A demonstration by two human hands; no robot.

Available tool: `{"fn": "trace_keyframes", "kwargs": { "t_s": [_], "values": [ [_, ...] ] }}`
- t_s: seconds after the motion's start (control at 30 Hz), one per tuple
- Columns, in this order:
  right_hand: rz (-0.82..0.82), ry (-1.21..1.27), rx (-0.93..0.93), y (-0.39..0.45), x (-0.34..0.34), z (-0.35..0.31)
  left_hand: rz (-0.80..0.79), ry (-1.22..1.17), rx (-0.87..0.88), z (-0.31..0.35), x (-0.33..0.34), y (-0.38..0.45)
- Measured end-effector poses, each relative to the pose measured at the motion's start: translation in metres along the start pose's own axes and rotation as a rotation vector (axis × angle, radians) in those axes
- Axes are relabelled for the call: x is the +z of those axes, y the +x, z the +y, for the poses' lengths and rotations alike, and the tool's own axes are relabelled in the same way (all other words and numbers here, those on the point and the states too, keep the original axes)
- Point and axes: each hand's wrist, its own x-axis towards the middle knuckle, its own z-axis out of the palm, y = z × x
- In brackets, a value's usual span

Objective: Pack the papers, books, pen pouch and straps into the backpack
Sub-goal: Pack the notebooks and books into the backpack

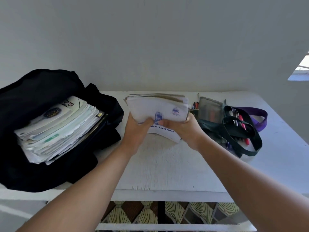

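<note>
Right now both hands grasp a bundle of exercise books (157,108), raised off the white table (167,164) — the left hand (135,129) curls round the bundle's lower left corner, and the right hand (185,129) clamps its lower right edge, thumb on the front cover. The covers are white with blue crests and blue lettering, and the bundle tilts so its far edge shows brownish page ends.

To the left of the left hand lies the black backpack (41,173), open, with a thick stack of papers (56,131) already inside its main compartment, fanned edges showing. Just beyond the right hand, on the table, sits the mesh pen pouch (210,111) with pens showing. Draped over and beside the pouch are the straps — a dark green strap (249,134) looping toward the table's near side, and a purple strap (257,116) farther right. Below the forearms, past the table's near edge, a patterned floor (147,215) shows.
</note>
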Motion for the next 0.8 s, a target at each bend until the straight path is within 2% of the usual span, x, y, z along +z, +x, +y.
{"fn": "trace_keyframes", "kwargs": {
  "t_s": [0.1, 0.2, 0.27, 0.3, 0.33, 0.4, 0.47, 0.57, 0.63, 0.73, 0.8],
  "values": [
    [0.116, 0.007, 0.004, 0.004, 0.005, 0.0, 0.014, 0.005, -0.029, 0.004, 0.004, 0.004],
    [0.263, 0.134, 0.022, 0.011, 0.012, -0.004, 0.207, 0.147, -0.057, -0.001, 0.012, 0.006],
    [0.336, 0.353, 0.071, 0.014, 0.014, -0.01, 0.315, -0.005, -0.207, -0.002, 0.014, 0.0],
    [0.349, 0.482, 0.113, 0.015, 0.015, -0.013, 0.251, -0.144, -0.274, -0.002, 0.015, -0.001],
    [0.347, 0.579, 0.154, 0.015, 0.017, -0.017, 0.114, -0.289, -0.307, -0.002, 0.015, -0.002],
    [0.309, 0.647, 0.217, 0.016, 0.02, -0.018, -0.131, -0.464, -0.307, 0.005, 0.015, -0.007],
    [0.238, 0.657, 0.247, 0.012, 0.021, -0.013, -0.163, -0.557, -0.322, 0.015, 0.015, -0.011],
    [0.141, 0.643, 0.272, 0.008, 0.015, 0.002, 0.011, -0.482, -0.323, 0.03, 0.01, -0.016],
    [0.155, 0.647, 0.316, 0.006, 0.007, 0.008, 0.09, -0.394, -0.249, 0.041, -0.002, -0.016],
    [0.172, 0.582, 0.267, 0.009, -0.012, 0.014, 0.047, -0.16, -0.142, 0.07, -0.033, -0.019],
    [0.047, 0.491, 0.189, 0.008, -0.021, 0.012, -0.032, -0.004, -0.123, 0.091, -0.054, -0.023]
  ]
}}
